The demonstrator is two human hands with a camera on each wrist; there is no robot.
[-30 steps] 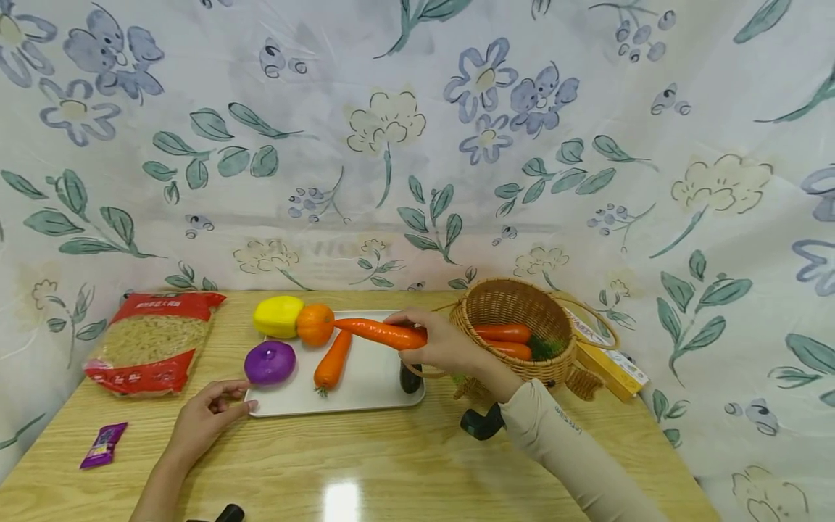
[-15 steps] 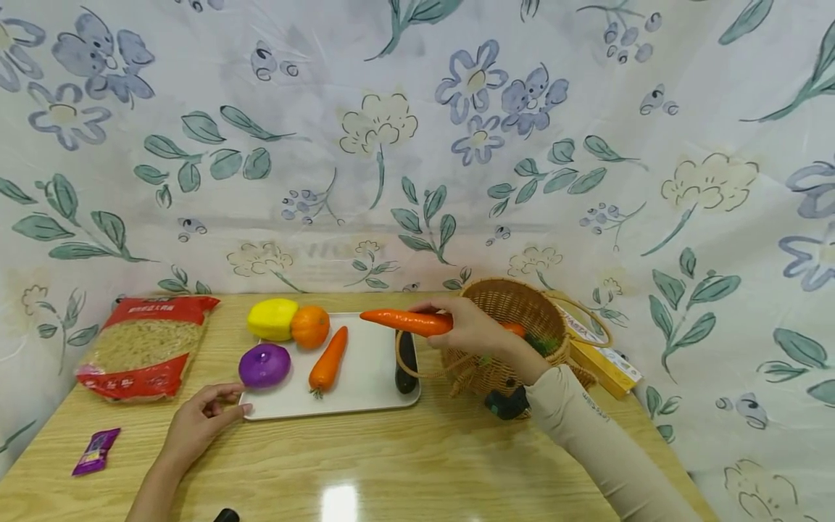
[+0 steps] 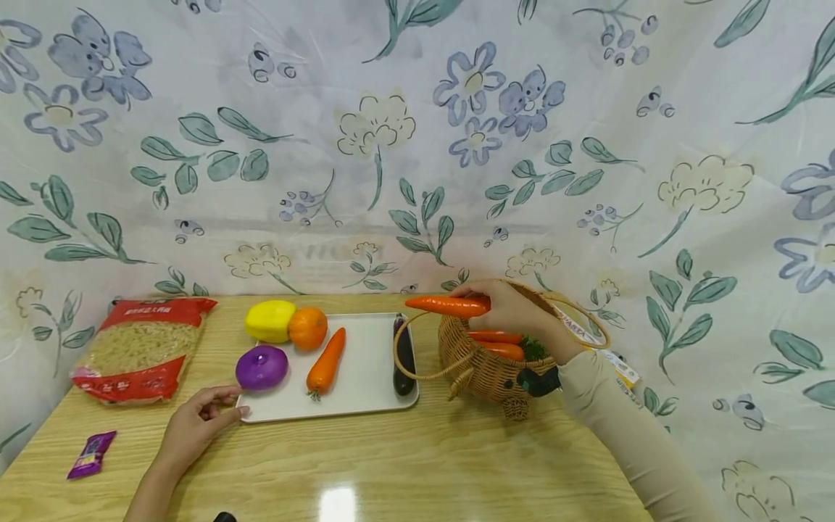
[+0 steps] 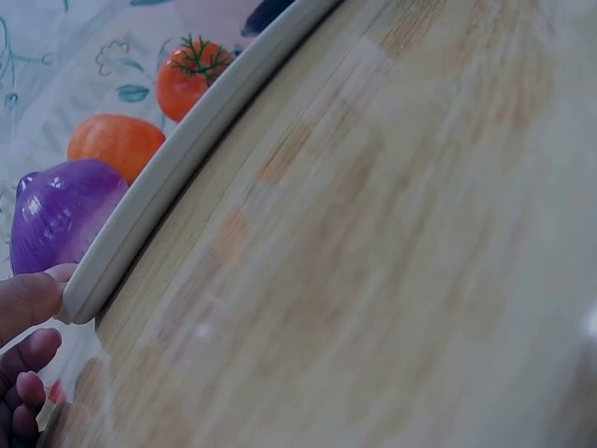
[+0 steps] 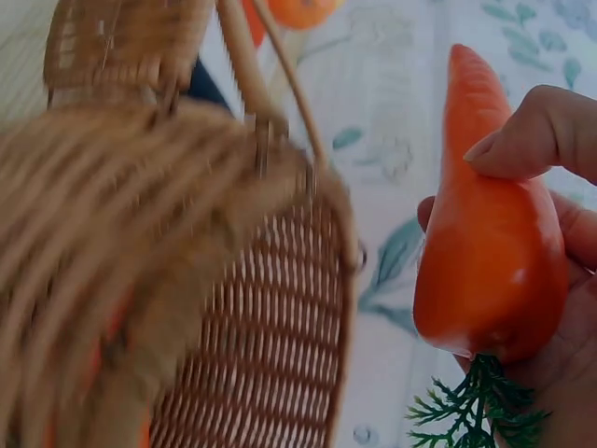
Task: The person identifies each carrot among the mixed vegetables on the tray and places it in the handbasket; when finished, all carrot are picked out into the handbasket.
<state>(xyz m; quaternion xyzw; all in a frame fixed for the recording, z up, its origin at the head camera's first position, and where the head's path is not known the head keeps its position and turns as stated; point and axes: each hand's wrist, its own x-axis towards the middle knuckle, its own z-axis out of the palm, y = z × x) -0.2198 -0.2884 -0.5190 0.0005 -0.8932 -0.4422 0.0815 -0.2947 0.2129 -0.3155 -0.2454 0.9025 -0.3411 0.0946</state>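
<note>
My right hand (image 3: pixel 515 310) grips an orange carrot (image 3: pixel 446 306) by its thick end, above the wicker basket (image 3: pixel 479 373). In the right wrist view the thumb lies along the carrot (image 5: pixel 490 252), its green leafy top hanging below. Inside the basket are other carrots (image 3: pixel 499 349). My left hand (image 3: pixel 198 424) holds the near left corner of the white tray (image 3: pixel 372 362), thumb at the rim. A purple onion (image 3: pixel 261 367), a second carrot (image 3: pixel 326 362) and an eggplant (image 3: pixel 404 359) lie on the tray. An orange round fruit (image 3: pixel 308 328) sits at its back left.
A yellow fruit (image 3: pixel 270 321) sits beside the orange one. To the left lie a red bag of pasta (image 3: pixel 143 351) and a small purple packet (image 3: pixel 91 455). The basket's handle loop (image 3: pixel 417 377) reaches over the tray's right edge. A yellow box (image 3: pixel 626 370) stands behind the basket.
My right hand has carried the carrot rightward, from over the tray to over the basket. My left hand has stayed at the tray's corner.
</note>
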